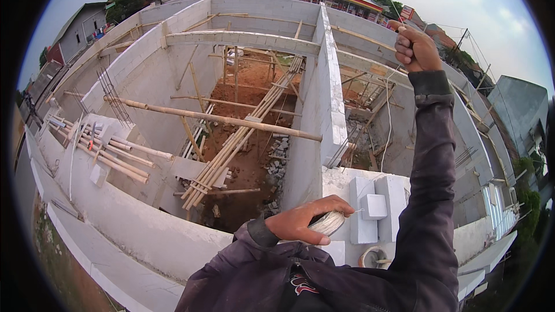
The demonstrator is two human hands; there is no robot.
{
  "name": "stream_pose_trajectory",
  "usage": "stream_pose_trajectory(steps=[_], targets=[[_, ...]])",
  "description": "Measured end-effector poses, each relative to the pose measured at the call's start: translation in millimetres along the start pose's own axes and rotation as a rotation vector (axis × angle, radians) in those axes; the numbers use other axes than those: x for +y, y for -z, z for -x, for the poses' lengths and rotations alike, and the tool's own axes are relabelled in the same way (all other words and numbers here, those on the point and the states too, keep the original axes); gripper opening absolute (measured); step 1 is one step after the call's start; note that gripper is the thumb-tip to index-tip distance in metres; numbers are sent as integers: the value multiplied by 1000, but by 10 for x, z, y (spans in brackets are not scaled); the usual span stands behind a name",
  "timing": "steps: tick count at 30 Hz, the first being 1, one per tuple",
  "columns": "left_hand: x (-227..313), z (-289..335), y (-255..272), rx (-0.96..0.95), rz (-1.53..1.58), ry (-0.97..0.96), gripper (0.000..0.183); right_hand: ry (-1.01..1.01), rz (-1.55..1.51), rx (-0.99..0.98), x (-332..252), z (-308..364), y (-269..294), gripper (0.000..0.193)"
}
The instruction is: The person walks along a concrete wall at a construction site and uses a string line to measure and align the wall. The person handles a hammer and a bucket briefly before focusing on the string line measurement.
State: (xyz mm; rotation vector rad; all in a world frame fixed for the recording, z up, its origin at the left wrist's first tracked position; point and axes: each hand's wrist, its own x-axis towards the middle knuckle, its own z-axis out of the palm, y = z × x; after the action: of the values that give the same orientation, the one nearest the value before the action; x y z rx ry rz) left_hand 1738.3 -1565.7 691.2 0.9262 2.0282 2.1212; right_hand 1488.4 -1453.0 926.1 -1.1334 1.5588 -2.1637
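Observation:
My left hand point(302, 219) is low in the middle, wrapped around a spool of white string point(328, 223); a short loose strand shows beside its fingers. My right hand point(417, 51) is raised far to the upper right with the arm stretched out. Its fingers are pinched, and a very thin string meets the fingertips. Beneath that hand a white cord point(389, 118) hangs down past the wall. Close to the spool, pale blocks point(363, 228) lie on the wall top, with a small block point(373, 206) resting across them.
A round bucket point(373, 257) stands near my body. Below are deep rooms with rubble, a bamboo pole point(214, 118) spanning the gap and a bundle of bamboo poles point(248, 133) slanting down. A narrow wall top point(331, 81) runs away ahead. Steel bars point(113, 95) stick up at left.

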Motion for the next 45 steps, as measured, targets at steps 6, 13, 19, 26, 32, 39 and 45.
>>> stream_pose_trajectory(steps=[6,13,19,26,32,39,45], targets=[[-141,94,41,50,62,82,71,-173,11,111,637,-248,843,21],[-403,105,47,124,87,75,72,-215,17,141,1165,-307,830,7],[-489,228,85,180,85,140,73,-424,-263,71,2064,-397,1246,8],[-329,160,135,174,68,109,70,-416,-207,0,1121,-567,186,18],[-44,44,107,121,38,-28,78,553,156,-96,-269,234,-437,37],[-370,184,123,87,-12,156,70,-327,44,33,1214,720,298,46],[-862,430,194,288,-147,298,63,-350,-90,261,1799,1222,543,60]])
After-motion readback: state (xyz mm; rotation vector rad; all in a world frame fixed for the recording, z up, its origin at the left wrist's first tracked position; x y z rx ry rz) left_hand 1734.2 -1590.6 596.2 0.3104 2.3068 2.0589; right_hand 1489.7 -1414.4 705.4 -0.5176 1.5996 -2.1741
